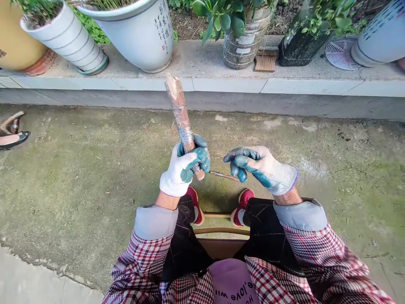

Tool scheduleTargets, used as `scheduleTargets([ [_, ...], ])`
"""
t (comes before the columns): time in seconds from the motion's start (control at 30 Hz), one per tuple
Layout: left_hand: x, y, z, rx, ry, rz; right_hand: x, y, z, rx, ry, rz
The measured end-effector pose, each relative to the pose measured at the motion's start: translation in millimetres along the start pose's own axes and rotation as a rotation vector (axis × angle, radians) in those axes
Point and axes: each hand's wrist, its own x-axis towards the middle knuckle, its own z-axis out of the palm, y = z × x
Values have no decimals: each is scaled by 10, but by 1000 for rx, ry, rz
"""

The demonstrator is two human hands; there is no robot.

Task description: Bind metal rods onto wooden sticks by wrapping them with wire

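Observation:
My left hand (193, 162), in a white glove with a teal coated palm, is closed around the lower part of a short wooden stick (180, 103). The stick tilts up and to the left, and its upper end is pale and bare. Silvery wire (186, 134) is wound round it in several bands, densest just above my fingers. My right hand (249, 164), gloved alike, is apart from the stick with its fingers curled and pinched. A faint thin strand of wire seems to run toward those fingertips. Lower down, between the hands, shows a thin wire-wrapped rod (224, 175).
Along the back runs a tiled ledge (228, 85) bearing a large white pot (139, 36), a ribbed white pot (71, 42), a clear plastic planter (242, 52) and a black planter (297, 48). Another person's shoe (15, 140) is at the far left. Below me is a chair edge (221, 231).

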Motion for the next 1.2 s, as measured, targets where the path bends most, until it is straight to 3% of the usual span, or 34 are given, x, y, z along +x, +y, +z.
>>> scheduleTargets([
  [0.1, -19, -37, 1, 27, -26, -22, 38, 68, 15, 3, 63, -12],
  [0.3, -32, -5, 41, 11, -27, 10, 82, 133, 24, -19, 316, -143],
  [0.4, -34, 14, 52, 10, -28, 22, 32, 103, 28, 68, 268, -154],
  [0.5, -44, 24, 51, 45, 5, 11, -5, 89, 49, 162, 79, -63],
  [0.57, -53, 35, 46, 89, 37, -4, -8, 95, 75, 178, 21, -19],
  [0.7, -80, 72, 60, 209, 79, -41, -22, 100, 121, 67, 138, -65],
  [0.83, -112, 90, 150, 471, 114, -146, -97, 72, 145, -75, 254, -106],
  [1.0, -143, 34, 249, 742, 25, -169, -177, 43, 188, -289, 320, -217],
  [1.2, -185, 51, 281, 696, 22, -256, -234, -4, 219, -327, 358, -266],
])
